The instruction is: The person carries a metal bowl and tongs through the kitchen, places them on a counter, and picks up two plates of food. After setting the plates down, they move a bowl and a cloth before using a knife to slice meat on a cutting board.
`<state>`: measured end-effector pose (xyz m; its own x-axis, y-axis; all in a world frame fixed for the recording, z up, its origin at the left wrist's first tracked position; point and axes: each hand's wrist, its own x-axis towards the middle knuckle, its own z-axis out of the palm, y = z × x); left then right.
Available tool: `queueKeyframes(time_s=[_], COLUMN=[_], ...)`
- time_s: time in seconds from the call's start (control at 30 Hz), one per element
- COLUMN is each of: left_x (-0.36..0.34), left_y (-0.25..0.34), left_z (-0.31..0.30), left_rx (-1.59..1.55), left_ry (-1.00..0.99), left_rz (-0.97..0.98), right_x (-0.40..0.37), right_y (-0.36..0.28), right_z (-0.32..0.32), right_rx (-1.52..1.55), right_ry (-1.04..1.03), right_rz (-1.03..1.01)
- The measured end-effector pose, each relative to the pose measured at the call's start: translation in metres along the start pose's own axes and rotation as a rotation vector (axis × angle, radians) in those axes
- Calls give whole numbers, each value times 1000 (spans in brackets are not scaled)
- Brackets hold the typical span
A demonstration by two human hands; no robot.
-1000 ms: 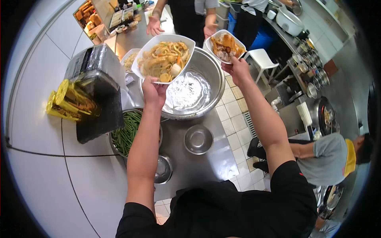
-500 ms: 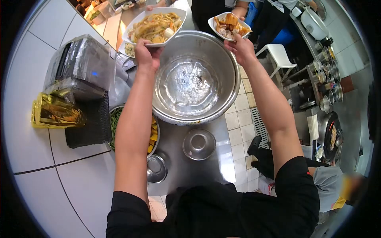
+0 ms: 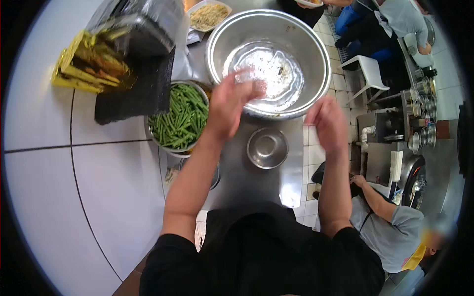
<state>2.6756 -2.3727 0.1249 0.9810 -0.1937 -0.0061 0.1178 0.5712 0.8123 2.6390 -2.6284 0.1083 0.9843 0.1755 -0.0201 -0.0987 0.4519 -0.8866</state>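
Note:
My left hand [image 3: 229, 106], blurred by motion, hovers over the near left rim of a large metal basin [image 3: 318, 59]. Its fingers reach out loosely with nothing in them. Off the basin's near right edge is my right hand [image 3: 330, 123], its curled fingers too smeared to read. Some water-like shine shows on the basin's bottom. Below it stands a small metal bowl [image 3: 267, 148]. A bowl of cut green beans [image 3: 182, 118] sits left of my left forearm, which partly covers another metal bowl [image 3: 215, 176].
A white dish of rice-like food [image 3: 210, 16] stands behind the basin. A black holder [image 3: 133, 93] and a plastic-wrapped machine [image 3: 148, 29] line the left wall. Co-workers [image 3: 390, 227] stand at right and beyond, near a white chair [image 3: 366, 76] and a wok [image 3: 412, 180].
The noodle dish and the smaller food dish have left my hands. Both hands have drawn back toward me, and the view has shifted, showing the green beans more fully.

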Motion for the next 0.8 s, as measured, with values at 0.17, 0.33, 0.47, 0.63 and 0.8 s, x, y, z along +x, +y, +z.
queueKeyframes(time_s=[0.17, 0.33, 0.47, 0.63, 0.8], left_x=[-173, -251, -275, -292, -320], left_y=[-8, 1, 17, 10, 3], left_z=[-50, -87, -100, -75, -67], left_rx=[212, 46, 125, 215, 247], left_ry=[7, 333, 418, 376, 76], left_rz=[-189, -159, -23, 37, -77], right_x=[-140, -161, -160, -212, -336], right_y=[113, 239, 313, 319, 264], right_z=[91, 135, 156, 167, 172], right_rx=[-4, -308, -460, -559, -188], right_ry=[-302, -49, 115, 403, 556], right_rz=[760, 778, 612, 472, 359])
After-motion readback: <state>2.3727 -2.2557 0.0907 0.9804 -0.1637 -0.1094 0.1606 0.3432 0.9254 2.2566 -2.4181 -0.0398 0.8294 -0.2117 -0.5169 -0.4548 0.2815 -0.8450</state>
